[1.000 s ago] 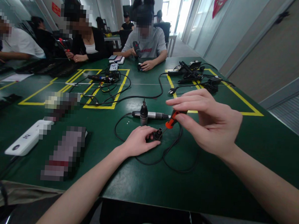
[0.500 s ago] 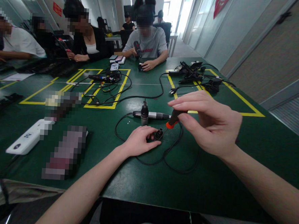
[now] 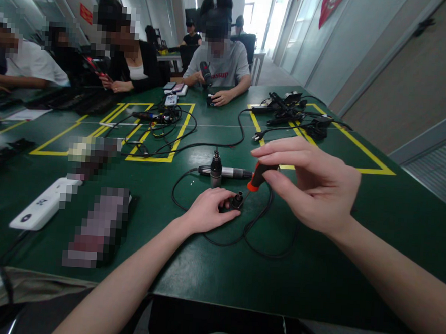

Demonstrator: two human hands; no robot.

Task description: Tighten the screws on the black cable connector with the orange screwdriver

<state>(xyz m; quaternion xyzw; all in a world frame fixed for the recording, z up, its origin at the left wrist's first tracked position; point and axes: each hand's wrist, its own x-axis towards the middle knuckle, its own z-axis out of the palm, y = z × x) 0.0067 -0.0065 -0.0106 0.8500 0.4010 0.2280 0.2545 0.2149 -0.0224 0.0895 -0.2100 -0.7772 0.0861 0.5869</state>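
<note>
My right hand (image 3: 312, 185) is closed around the handle of a red and black screwdriver (image 3: 259, 177), thumb and fingertips pinching it. The screwdriver leans, its thin shaft pointing down and left to a small black part with a metal collar (image 3: 238, 200). That part is held against the table by my left hand (image 3: 211, 209), thumb on the near side and fingers on the far side. Whether the tip sits in a screw is too small to tell. Just behind stands an upright black cylindrical tool piece (image 3: 216, 169) with a thin pin on top. Beyond it lies a silver and black handpiece (image 3: 232, 172).
A black cable (image 3: 257, 219) loops on the green table (image 3: 276, 286) around my hands. To the left are a white power strip (image 3: 43, 204) and a blurred phone-like slab (image 3: 100, 225). Cable heaps (image 3: 287, 108) lie farther back. A person (image 3: 222, 61) sits opposite, holding a tool.
The screwdriver handle has turned slightly in my right fingers, showing more red. My left hand and the black part have stayed in place.
</note>
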